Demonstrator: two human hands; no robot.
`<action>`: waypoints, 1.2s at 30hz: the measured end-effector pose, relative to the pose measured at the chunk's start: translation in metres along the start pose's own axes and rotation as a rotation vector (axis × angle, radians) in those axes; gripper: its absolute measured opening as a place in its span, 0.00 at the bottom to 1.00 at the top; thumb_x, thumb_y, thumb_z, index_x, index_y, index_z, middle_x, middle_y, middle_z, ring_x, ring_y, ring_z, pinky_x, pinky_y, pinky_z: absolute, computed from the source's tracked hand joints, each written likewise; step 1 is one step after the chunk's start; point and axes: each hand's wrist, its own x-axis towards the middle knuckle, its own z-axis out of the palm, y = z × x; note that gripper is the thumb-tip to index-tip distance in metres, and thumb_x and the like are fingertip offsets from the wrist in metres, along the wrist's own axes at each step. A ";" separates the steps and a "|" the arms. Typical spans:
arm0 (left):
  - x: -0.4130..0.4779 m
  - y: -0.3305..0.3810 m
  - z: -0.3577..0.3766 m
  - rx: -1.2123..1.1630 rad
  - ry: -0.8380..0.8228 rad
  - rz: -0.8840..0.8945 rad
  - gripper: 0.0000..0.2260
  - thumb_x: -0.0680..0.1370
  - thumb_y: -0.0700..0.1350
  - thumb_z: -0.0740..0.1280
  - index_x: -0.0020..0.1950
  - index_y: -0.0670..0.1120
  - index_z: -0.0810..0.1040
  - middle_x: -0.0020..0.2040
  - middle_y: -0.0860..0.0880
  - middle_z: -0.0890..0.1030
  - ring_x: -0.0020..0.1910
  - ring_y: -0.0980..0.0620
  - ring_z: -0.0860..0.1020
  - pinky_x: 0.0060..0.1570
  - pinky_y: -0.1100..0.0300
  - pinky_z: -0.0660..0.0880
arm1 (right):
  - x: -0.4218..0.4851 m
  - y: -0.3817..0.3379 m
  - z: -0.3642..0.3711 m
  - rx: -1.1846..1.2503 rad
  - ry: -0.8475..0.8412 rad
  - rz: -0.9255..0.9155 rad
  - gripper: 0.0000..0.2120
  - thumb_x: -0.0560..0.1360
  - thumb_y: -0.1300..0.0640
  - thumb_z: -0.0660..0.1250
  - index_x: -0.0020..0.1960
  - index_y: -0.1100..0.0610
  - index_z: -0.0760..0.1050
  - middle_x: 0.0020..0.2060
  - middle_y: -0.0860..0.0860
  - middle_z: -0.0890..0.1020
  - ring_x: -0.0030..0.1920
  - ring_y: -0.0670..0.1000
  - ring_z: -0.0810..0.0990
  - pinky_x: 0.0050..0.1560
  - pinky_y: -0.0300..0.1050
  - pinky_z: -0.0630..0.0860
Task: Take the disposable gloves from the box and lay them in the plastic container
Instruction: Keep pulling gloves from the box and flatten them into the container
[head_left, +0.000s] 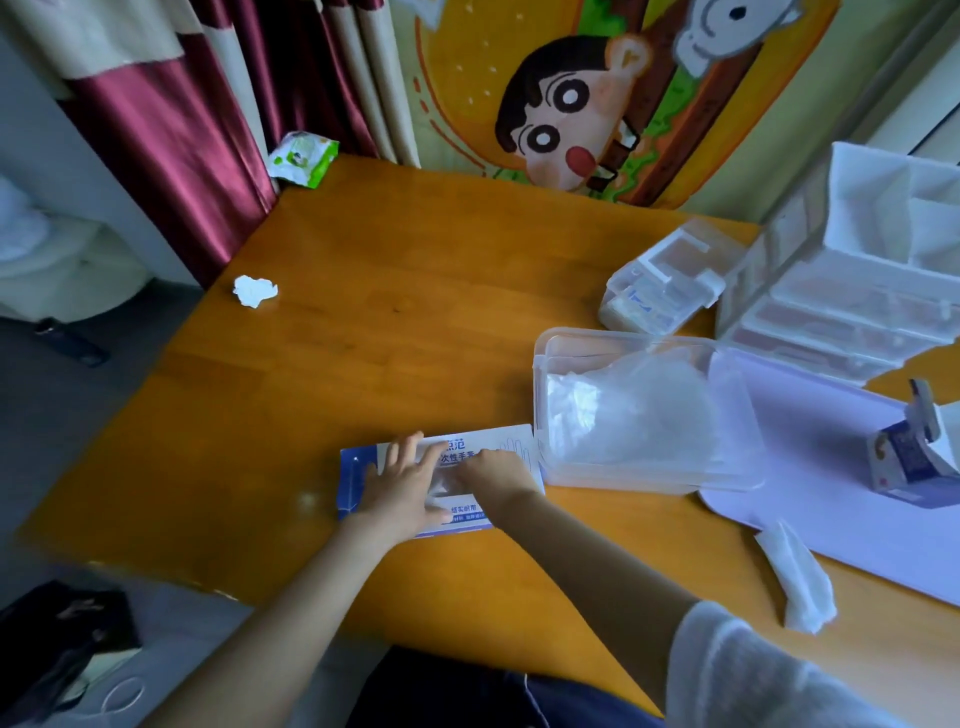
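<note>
A flat blue and white glove box (358, 475) lies on the orange table near its front edge. My left hand (402, 486) presses flat on top of the box with straight fingers. My right hand (493, 475) is at the box's opening, its fingers curled down and pinching the clear gloves (441, 486) there. Right of the box stands a clear plastic container (543, 374) with clear gloves (639, 410) lying inside it.
Clear lidded organisers (665, 280) and a larger drawer unit (857, 270) stand at the back right. A white sheet (831, 467) carries a small carton (909, 457). A crumpled tissue (254, 291), a green packet (301, 158) and folded tissue (800, 577) lie about.
</note>
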 end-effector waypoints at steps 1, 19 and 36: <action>0.000 -0.001 0.001 -0.014 0.006 -0.001 0.36 0.75 0.54 0.69 0.77 0.55 0.52 0.77 0.49 0.48 0.76 0.45 0.48 0.71 0.41 0.58 | 0.002 -0.001 -0.001 0.009 0.000 0.011 0.09 0.79 0.63 0.59 0.56 0.58 0.75 0.53 0.56 0.80 0.54 0.57 0.79 0.44 0.46 0.69; 0.002 0.000 0.005 -0.001 0.034 -0.012 0.38 0.75 0.54 0.69 0.77 0.55 0.49 0.78 0.49 0.48 0.77 0.46 0.48 0.73 0.41 0.55 | -0.053 0.024 -0.028 0.326 0.436 0.099 0.04 0.78 0.69 0.57 0.51 0.63 0.67 0.47 0.57 0.71 0.37 0.64 0.75 0.33 0.50 0.64; 0.001 0.022 -0.042 -0.478 0.221 0.051 0.21 0.81 0.38 0.60 0.74 0.47 0.62 0.74 0.47 0.61 0.73 0.49 0.61 0.69 0.56 0.61 | -0.099 0.095 -0.100 0.423 0.886 0.057 0.05 0.79 0.64 0.61 0.48 0.62 0.75 0.46 0.56 0.75 0.38 0.55 0.76 0.37 0.48 0.73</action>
